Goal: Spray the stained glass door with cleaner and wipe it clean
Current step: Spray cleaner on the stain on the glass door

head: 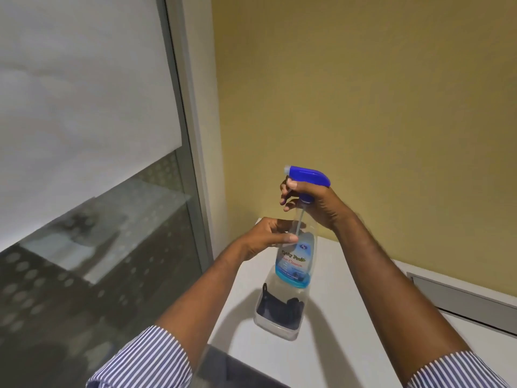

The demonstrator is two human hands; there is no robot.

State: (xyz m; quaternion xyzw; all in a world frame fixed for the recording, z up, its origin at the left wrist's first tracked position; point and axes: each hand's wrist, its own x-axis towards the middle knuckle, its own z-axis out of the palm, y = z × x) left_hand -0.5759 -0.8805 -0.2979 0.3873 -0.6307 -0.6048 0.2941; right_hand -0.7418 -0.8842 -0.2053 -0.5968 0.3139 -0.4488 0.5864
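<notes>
Head view, centre frame: right hand [313, 203] wraps its fingers round the blue trigger head of the clear plastic spray bottle [292, 256], left hand [268, 236] pinching its neck, above the white desk [349, 303]; frosted glass door [84, 135] fills the left.

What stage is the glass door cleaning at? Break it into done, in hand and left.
Done: nothing on the glass door itself; no spray or wipe marks show.

In hand: the spray bottle stands on the white countertop. The right hand grips its blue trigger head; the left hand steadies the body.

Left: spraying the glass and wiping it. A dark cloth seems to lie behind the clear bottle base.
</notes>
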